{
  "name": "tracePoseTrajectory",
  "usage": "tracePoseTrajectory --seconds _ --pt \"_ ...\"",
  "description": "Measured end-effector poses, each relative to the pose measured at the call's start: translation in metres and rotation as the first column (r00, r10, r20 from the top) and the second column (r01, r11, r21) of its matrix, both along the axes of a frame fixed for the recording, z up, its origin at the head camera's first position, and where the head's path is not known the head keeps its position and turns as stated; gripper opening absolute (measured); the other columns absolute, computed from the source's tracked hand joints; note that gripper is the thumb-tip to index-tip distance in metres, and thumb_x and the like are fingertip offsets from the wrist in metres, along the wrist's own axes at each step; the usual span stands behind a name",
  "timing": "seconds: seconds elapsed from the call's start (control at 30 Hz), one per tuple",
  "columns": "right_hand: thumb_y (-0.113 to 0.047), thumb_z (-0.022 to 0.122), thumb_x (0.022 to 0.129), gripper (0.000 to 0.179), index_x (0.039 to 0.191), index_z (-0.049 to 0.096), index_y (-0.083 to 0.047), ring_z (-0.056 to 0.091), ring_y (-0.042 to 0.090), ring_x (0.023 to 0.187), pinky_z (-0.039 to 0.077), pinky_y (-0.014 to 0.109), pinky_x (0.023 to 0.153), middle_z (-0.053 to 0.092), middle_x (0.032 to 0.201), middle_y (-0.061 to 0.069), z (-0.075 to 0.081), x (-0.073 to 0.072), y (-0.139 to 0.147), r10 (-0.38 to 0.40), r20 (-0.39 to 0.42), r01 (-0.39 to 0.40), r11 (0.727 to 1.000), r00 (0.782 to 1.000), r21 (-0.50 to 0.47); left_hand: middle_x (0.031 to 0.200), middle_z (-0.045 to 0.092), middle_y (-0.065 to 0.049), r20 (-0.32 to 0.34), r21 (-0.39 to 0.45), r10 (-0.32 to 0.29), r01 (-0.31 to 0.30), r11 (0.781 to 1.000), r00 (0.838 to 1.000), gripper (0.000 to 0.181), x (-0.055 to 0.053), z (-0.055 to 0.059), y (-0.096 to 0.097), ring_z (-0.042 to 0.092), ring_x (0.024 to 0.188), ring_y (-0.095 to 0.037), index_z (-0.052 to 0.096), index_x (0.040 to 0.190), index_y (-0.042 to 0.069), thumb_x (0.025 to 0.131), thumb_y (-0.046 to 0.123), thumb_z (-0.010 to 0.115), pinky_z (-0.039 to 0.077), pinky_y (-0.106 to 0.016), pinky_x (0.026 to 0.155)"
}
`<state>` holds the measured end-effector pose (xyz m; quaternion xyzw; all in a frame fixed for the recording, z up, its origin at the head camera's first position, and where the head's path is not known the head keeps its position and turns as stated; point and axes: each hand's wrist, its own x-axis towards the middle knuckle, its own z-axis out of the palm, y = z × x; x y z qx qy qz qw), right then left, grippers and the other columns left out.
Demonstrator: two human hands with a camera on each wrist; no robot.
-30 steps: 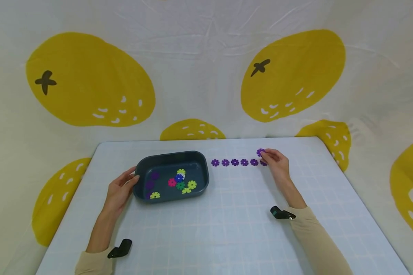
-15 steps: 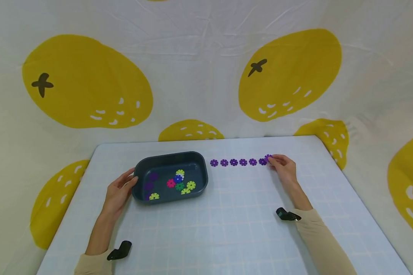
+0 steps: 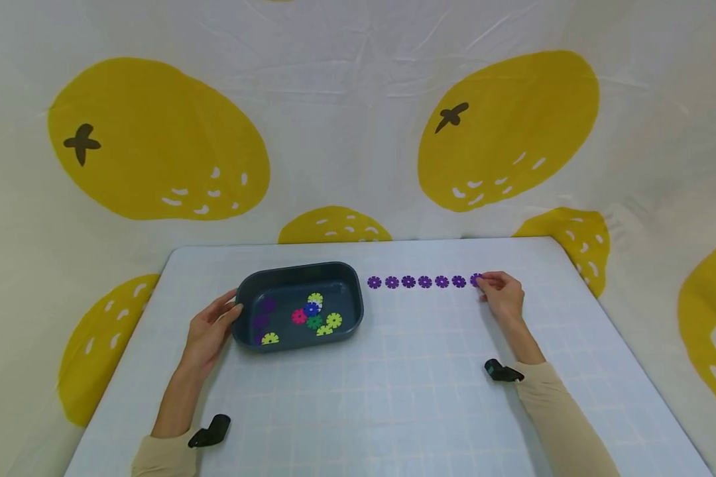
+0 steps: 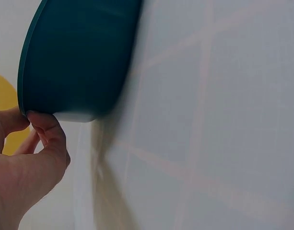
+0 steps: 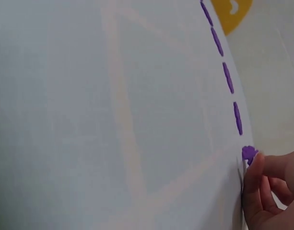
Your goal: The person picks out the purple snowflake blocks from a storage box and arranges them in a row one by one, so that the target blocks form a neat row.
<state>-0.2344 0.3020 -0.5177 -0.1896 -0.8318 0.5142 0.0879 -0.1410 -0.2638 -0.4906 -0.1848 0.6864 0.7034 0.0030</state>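
My right hand [image 3: 504, 296] pinches a purple flower-shaped plastic disc [image 3: 476, 279] between thumb and fingers at the right end of a row. In the right wrist view that disc [image 5: 249, 153] is tilted up from the tabletop at the fingertips. Several matching purple discs [image 3: 425, 282] lie flat in a straight, evenly spaced line to its left. My left hand [image 3: 205, 336] grips the left end of a dark blue-green tray [image 3: 358, 298], thumb and fingers on its rim. Inside the tray lie purple discs [image 3: 261, 321] along the left and yellow [image 3: 333, 320], pink [image 3: 299, 317], blue and green ones.
A pale table [image 3: 394, 391] with a faint grid pattern lies under everything, its back edge just behind the row. Beyond it hangs a white cloth [image 3: 346, 132] with big yellow fruit shapes. Each wrist wears a small black camera [image 3: 211, 431].
My right hand has carried the purple disc from above the row rightward and down to the row's right end. The left hand stays on the tray.
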Motion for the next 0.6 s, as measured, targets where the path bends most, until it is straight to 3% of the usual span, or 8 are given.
tracePoseTrajectory --seconds 0.23,0.43,0.6 --pt "-0.014 0.069 0.1 0.025 0.116 0.066 0.005 0.057 0.008 0.061 0.051 0.018 0.054 0.065 0.098 0.018 -0.0015 -0.0045 0.0026 0.048 -0.056 -0.04 0.99 0.997 0.135 0.114 0.058 0.011 0.038 -0.001 0.01 -0.01 1.0 0.999 0.06 -0.0014 0.0014 0.0001 0.052 0.101 -0.002 0.05 0.154 0.014 0.099 0.025 0.072 0.046 -0.014 0.08" --pt "-0.014 0.069 0.1 0.025 0.115 0.066 0.006 0.056 0.011 0.063 0.049 0.019 0.052 0.065 0.099 0.02 -0.0028 -0.0088 0.0042 0.101 -0.017 -0.096 0.978 0.995 0.187 0.114 0.058 0.011 0.022 -0.004 0.014 -0.014 1.0 1.0 0.06 0.0007 0.0006 0.0 0.053 0.101 -0.003 0.051 0.152 0.013 0.098 0.027 0.074 0.047 -0.013 0.08" --pt "-0.016 0.069 0.101 0.032 0.125 0.061 0.004 0.057 0.018 0.073 0.048 0.015 0.055 0.061 0.109 0.021 -0.0009 -0.0088 0.0021 0.081 0.035 -0.086 0.975 0.996 0.202 0.113 0.059 0.012 0.015 -0.002 0.005 -0.005 1.0 1.0 0.061 0.0005 0.0015 0.0005 0.053 0.1 -0.003 0.051 0.153 0.014 0.098 0.027 0.073 0.047 -0.014 0.079"
